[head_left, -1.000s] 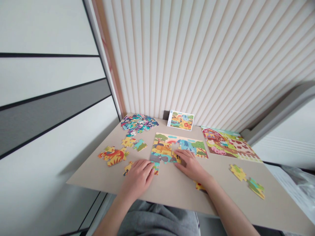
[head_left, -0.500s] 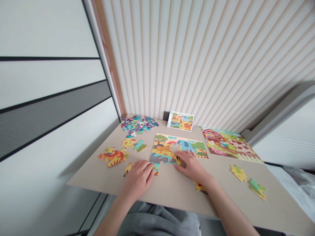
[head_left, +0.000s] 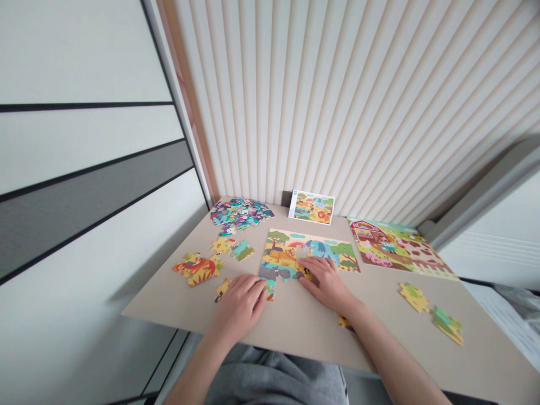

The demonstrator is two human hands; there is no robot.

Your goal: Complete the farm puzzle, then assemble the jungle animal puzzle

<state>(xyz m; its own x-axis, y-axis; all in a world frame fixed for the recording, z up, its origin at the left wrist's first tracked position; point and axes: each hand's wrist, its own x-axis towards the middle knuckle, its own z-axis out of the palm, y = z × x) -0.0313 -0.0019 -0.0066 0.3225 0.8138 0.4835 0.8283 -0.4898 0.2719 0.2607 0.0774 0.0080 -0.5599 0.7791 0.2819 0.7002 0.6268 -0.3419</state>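
Note:
A partly joined animal jigsaw puzzle (head_left: 287, 256) lies flat on the table, with a gap below the elephant. At its lower left corner my left hand (head_left: 242, 301) has its fingers drawn together on a puzzle piece (head_left: 270, 291) with blue and green on it. My right hand (head_left: 327, 281) rests over the puzzle's lower middle, fingers extended and thumb apart, hiding the part beneath. A yellow piece (head_left: 222, 288) shows just left of my left hand. Under my right forearm another yellow piece with red spots (head_left: 345, 322) is partly hidden.
Joined orange and yellow pieces (head_left: 200, 269) lie to the left, near a blue-green piece (head_left: 243, 250). Behind them is a pile of dark pieces (head_left: 242, 212). A picture card (head_left: 313, 208) stands at the back. A farm puzzle (head_left: 394, 247) and two loose pieces (head_left: 414, 297) lie right.
The whole view has shifted slightly. Both hands stay in nearly the same place on the puzzle, and the pieces lie as before.

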